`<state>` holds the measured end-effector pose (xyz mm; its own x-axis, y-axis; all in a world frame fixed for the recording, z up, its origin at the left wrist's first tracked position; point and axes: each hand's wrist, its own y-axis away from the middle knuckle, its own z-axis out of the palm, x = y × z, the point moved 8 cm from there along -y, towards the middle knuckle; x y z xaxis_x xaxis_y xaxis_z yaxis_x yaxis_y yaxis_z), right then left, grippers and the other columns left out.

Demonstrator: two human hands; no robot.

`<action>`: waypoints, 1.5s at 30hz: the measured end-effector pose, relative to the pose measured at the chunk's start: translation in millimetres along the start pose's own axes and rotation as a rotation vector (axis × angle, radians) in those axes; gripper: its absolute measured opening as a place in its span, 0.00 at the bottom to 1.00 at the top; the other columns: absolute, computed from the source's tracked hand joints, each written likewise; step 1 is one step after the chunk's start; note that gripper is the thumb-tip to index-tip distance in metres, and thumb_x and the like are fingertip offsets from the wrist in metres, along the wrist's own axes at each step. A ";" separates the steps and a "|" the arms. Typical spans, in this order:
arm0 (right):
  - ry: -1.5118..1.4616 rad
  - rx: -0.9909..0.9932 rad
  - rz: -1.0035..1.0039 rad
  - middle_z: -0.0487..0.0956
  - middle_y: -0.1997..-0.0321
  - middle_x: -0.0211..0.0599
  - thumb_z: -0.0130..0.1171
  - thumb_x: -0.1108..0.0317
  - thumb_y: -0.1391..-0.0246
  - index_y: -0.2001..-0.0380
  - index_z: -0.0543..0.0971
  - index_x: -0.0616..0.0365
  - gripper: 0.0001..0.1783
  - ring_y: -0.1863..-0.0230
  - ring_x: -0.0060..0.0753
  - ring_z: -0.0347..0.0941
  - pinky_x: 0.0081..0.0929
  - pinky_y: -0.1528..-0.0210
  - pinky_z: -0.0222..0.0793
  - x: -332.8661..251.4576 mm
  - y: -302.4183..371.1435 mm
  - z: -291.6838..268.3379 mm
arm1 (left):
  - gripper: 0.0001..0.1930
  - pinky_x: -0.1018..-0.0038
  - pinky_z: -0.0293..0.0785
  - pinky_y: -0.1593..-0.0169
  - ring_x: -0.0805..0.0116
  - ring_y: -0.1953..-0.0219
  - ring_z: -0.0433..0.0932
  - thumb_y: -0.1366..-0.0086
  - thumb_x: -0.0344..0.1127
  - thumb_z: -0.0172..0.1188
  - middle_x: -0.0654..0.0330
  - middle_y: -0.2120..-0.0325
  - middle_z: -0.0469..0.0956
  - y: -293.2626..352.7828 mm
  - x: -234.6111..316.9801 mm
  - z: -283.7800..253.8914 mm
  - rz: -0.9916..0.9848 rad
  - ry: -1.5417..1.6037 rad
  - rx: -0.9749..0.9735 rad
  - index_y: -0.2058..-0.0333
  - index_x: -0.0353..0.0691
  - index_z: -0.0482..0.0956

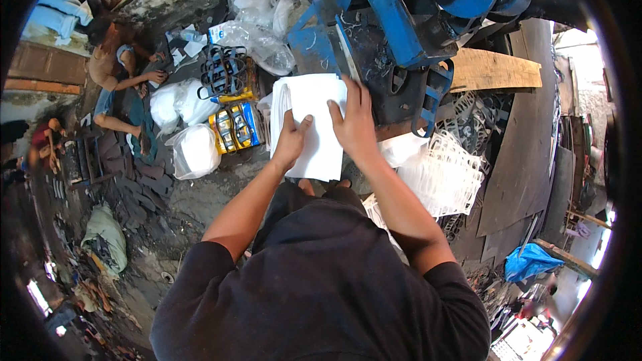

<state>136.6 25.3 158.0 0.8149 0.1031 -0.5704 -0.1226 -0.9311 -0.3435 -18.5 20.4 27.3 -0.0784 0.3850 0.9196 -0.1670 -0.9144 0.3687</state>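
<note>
A thick stack of white sheets (pixel 319 154) stands in front of me, just below a blue machine. My left hand (pixel 291 142) is on its left part, thumb and forefinger on the top sheet; the other fingers are hidden, and the hand seems to grip the left side. Along the right edge lies my right hand (pixel 356 124), its fingers stretched out toward the machine and its thumb on the white face. Loose layers show at the stack's left edge. Beyond my right fingertips a flat metal strip (pixel 348 50) leans against the machine.
The blue machine (pixel 408 20) rises ahead to the right. White cut-out sheet lattices (pixel 445 174) lie at my right, below a wooden board (pixel 495 70). Left are cutting-die frames (pixel 224 70), a yellow-blue box (pixel 253 124) and plastic-wrapped white bundles (pixel 195 152). Another person (pixel 110 67) sits farther left.
</note>
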 end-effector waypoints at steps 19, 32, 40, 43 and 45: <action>-0.462 -0.467 0.548 0.79 0.48 0.51 0.56 0.57 0.36 0.39 0.67 0.65 0.29 0.48 0.43 0.75 0.35 0.47 0.70 58.0 33.6 58.4 | 0.23 0.68 0.74 0.50 0.63 0.53 0.76 0.28 0.38 0.52 0.50 0.53 0.73 13.0 27.0 9.8 -0.144 0.260 0.043 0.41 0.31 0.58; -0.396 -0.285 0.556 0.76 0.48 0.67 0.54 0.56 0.36 0.43 0.65 0.76 0.32 0.43 0.57 0.74 0.40 0.43 0.67 87.3 40.4 56.2 | 0.21 0.67 0.70 0.45 0.67 0.49 0.74 0.28 0.33 0.48 0.56 0.50 0.75 4.7 1.6 18.7 -0.219 0.347 -0.032 0.39 0.35 0.66; -0.589 -0.381 0.567 0.76 0.47 0.61 0.51 0.61 0.35 0.40 0.66 0.70 0.27 0.46 0.53 0.75 0.39 0.45 0.68 81.0 37.0 58.1 | 0.19 0.70 0.74 0.49 0.69 0.55 0.77 0.30 0.28 0.51 0.57 0.54 0.78 8.4 15.8 10.7 -0.200 0.175 -0.101 0.41 0.34 0.70; -0.629 -0.402 0.573 0.77 0.47 0.59 0.51 0.63 0.34 0.39 0.66 0.68 0.26 0.46 0.49 0.75 0.37 0.45 0.68 81.8 36.9 60.5 | 0.20 0.69 0.75 0.50 0.69 0.55 0.77 0.31 0.27 0.53 0.58 0.56 0.78 6.3 11.5 7.6 -0.211 0.183 -0.090 0.41 0.34 0.70; -0.674 -0.439 0.607 0.77 0.46 0.58 0.50 0.63 0.34 0.39 0.66 0.68 0.26 0.46 0.47 0.75 0.36 0.44 0.68 82.2 37.2 61.0 | 0.20 0.69 0.75 0.50 0.70 0.55 0.77 0.31 0.27 0.53 0.58 0.56 0.79 5.5 9.9 6.0 -0.222 0.185 -0.098 0.41 0.34 0.71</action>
<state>164.5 20.5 52.9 0.1769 -0.3818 -0.9072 -0.0801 -0.9242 0.3734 -14.4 18.5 39.3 -0.2055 0.5987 0.7741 -0.2935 -0.7923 0.5349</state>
